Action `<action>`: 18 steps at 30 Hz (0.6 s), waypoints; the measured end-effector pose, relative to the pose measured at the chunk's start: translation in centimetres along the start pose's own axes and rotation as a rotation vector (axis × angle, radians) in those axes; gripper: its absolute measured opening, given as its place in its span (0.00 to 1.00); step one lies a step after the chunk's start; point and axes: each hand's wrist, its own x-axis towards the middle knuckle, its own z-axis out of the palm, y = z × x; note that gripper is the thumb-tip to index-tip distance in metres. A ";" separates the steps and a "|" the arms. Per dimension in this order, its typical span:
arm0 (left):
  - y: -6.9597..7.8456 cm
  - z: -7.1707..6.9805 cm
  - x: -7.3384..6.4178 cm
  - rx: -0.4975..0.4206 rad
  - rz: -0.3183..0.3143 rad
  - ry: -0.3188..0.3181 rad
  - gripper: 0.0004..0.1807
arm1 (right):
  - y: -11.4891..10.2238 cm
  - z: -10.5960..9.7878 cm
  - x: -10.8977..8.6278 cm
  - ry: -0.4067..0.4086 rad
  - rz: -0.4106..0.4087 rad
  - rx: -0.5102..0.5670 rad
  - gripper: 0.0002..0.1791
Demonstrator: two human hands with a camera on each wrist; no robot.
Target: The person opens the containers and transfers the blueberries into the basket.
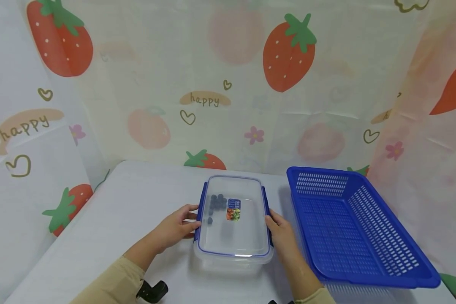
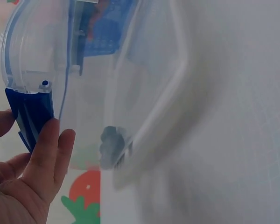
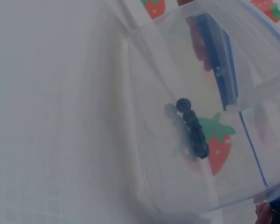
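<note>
A clear plastic food container (image 1: pixel 251 236) with a blue-edged lid is in the middle of the white table. Several dark blue berries (image 1: pixel 218 202), apparently blueberries, lie inside toward its left; the right wrist view shows the berries (image 3: pixel 196 135) through the clear wall. My left hand (image 1: pixel 176 228) holds the left side, its thumb and fingers around the blue clip (image 2: pixel 31 114). On the opposite side my right hand (image 1: pixel 283 230) grips the right edge by the other blue clip (image 1: pixel 266 200). Most of the right hand is out of the right wrist view.
To the right stands a large blue slatted basket (image 1: pixel 338 228) with nothing seen inside. A colourful label (image 1: pixel 233 210) sits on the lid. Strawberry-printed cloth (image 1: pixel 228 84) hangs behind the table (image 1: pixel 148 185).
</note>
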 end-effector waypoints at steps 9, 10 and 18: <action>0.4 -0.8 0.1 0.023 -0.038 0.060 0.29 | 0.2 0.9 0.3 -0.017 -0.047 -0.035 0.23; 0.4 -0.9 0.3 0.024 -0.038 0.068 0.29 | 0.2 1.0 0.3 -0.020 -0.048 -0.038 0.23; 0.0 -1.1 1.7 0.048 -0.059 0.115 0.27 | 0.3 1.3 0.3 0.005 -0.046 -0.121 0.23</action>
